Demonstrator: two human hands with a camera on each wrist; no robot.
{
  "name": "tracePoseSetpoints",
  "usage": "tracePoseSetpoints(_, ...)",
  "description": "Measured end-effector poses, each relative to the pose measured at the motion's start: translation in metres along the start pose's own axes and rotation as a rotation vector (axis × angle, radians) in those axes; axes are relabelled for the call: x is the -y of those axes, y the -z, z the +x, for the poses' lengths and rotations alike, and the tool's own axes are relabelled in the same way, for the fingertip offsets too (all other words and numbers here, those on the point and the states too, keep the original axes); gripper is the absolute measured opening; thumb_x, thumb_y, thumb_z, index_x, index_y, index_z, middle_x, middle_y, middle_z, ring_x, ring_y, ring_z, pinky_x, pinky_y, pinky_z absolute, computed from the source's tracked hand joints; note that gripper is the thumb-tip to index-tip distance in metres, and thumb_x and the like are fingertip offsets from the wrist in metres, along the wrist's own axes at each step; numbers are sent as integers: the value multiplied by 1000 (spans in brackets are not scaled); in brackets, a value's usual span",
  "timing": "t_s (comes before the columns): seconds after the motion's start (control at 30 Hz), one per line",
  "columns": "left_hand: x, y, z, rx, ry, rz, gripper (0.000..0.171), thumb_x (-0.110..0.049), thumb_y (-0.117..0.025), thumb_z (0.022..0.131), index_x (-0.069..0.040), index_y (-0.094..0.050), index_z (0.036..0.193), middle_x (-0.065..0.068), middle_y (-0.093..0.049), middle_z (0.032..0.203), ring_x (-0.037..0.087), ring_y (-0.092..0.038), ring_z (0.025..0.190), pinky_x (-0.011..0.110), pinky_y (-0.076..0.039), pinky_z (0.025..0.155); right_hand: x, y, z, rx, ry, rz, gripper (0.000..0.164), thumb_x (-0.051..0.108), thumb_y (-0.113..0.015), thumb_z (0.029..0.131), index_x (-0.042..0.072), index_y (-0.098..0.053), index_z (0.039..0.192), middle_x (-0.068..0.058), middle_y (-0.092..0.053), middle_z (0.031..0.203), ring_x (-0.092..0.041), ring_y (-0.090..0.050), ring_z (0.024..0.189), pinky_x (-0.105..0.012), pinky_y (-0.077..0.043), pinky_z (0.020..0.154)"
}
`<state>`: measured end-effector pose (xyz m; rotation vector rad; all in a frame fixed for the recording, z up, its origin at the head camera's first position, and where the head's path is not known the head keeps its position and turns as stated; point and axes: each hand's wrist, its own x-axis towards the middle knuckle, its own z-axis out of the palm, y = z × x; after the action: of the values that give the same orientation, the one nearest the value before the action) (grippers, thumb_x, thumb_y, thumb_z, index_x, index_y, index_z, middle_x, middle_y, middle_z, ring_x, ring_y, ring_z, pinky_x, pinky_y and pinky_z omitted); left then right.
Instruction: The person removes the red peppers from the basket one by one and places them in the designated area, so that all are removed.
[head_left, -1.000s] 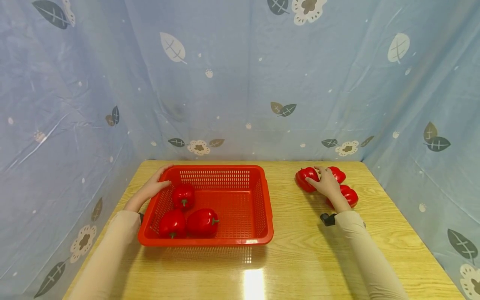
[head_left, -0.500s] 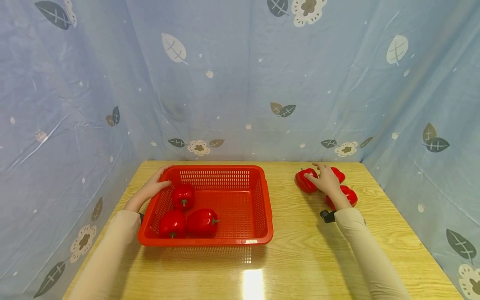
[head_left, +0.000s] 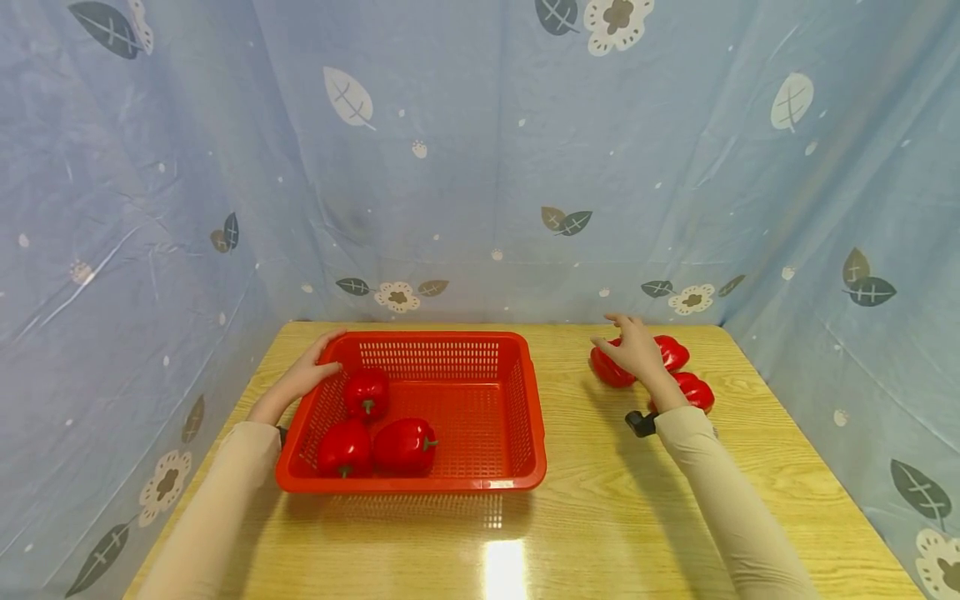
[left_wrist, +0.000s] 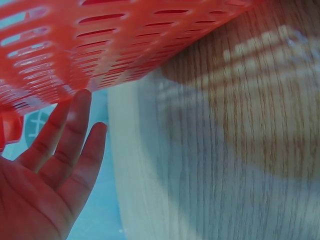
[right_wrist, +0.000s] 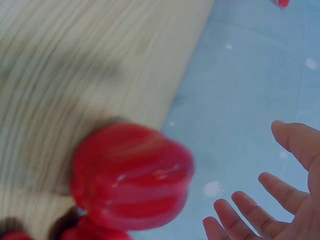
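Observation:
At the left end of a red plastic basket, my left hand holds the rim, thumb inside and fingers outside. The left wrist view shows the fingers by the basket's slotted wall. Three red bell peppers lie in the basket: one at the back, one in the front corner, one beside it. My right hand is spread above a red bell pepper, partly covering it. In the right wrist view a gap separates the fingers from this pepper.
Two more red bell peppers lie on the wooden table at right, one at the back and one nearer, partly behind my wrist. A blue patterned curtain encloses the table's back and sides.
My right hand has come off the left pepper of the right-hand group and shifted up and to the left, fingers apart. That pepper stays on the table. My left hand and the basket stay put.

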<state>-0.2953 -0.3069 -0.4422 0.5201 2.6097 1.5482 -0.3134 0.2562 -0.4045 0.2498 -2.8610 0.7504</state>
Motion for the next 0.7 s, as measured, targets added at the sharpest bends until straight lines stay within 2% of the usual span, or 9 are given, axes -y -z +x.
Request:
tracePoseSetpoints(0.17,0,1,0,8,7,-17,64,2,-47,91,-2,-16,147,34,-38,133,47,-49,109,22,-49,76,16,-3,4,19,45,30,60,34,-61,88,3,-43,136,-26,-45,127,-41,-51,105,-52,-45,83)
tracePoseSetpoints(0.7,-1,1,-1,6,7,-10,64,2,-47,91,-3,-16,147,34,-37,134,48,-48,111,21,-48,77,61,-11,8,94,147,147,59,37,-62,87,9,-44,136,-22,-46,126,-38,-50,107,-51,-44,87)
